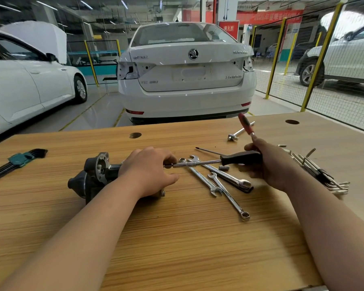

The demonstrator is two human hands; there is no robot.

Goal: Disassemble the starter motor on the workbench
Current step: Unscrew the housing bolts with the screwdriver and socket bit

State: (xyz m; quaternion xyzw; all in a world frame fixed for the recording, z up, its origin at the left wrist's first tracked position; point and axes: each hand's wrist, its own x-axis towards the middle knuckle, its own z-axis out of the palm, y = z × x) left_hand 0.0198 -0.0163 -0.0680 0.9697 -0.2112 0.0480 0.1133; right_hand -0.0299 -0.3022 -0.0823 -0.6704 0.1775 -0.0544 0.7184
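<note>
One starter motor (93, 175), long axis left-right, nose end left; left hand (149, 171) clasps its body; right hand (269, 164) grips black-handled driver (240, 158), shaft pointing left.

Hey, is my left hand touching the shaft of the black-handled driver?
Touching. The head view shows the left hand pinching the tip of the black-handled driver shaft between its fingers, with no gap.
</note>
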